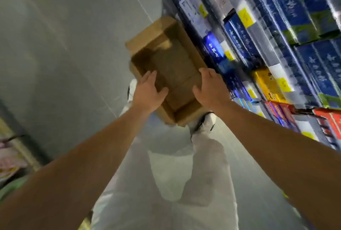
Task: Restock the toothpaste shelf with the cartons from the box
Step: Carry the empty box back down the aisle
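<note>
Both my hands grip the open cardboard box low in front of the toothpaste shelf.

My left hand (150,91) curls over the box's (171,63) left wall, thumb inside; my right hand (210,87) clasps the right wall, fingers wrapped over the rim. Both forearms reach straight out and down. I see only bare cardboard inside the box. It hangs above the grey floor (64,45) and my white trousers (171,183), close beside the shelf (276,45). The blue cartons (238,39) carry white script too blurred to read; the yellow price tags (245,17) are illegible too.
</note>
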A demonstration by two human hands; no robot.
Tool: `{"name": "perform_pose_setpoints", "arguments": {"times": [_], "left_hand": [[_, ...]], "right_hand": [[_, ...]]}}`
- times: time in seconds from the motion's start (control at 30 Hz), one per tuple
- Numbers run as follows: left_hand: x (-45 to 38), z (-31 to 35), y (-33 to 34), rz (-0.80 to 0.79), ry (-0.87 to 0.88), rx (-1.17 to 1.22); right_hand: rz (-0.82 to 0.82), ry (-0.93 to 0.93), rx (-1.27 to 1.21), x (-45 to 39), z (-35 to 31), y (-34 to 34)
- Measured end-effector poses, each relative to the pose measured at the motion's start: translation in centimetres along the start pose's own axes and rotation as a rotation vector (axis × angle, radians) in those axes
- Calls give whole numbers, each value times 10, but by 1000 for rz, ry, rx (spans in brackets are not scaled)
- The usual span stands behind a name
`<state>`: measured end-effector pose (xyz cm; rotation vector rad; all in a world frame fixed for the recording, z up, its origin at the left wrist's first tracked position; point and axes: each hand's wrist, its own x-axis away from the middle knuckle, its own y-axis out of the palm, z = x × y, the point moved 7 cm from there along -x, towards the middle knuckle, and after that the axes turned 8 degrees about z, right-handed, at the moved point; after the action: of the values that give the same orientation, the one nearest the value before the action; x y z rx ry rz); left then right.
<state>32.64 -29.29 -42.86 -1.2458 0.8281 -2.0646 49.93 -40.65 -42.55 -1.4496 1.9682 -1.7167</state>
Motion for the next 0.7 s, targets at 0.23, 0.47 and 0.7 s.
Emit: {"name": "perform_pose_setpoints", "arguments": {"times": [0.23,0.47,0.7], "left_hand": [[26,-16,104,101,-317,219],[-3,-53,199,131,-487,299],[-50,-95,290,215,-539,325]], "right_hand": [[-101,-66,62,-27,77,60],[-177,-19,68,-85,121,131],[-122,43,6,-149,182,201]]}}
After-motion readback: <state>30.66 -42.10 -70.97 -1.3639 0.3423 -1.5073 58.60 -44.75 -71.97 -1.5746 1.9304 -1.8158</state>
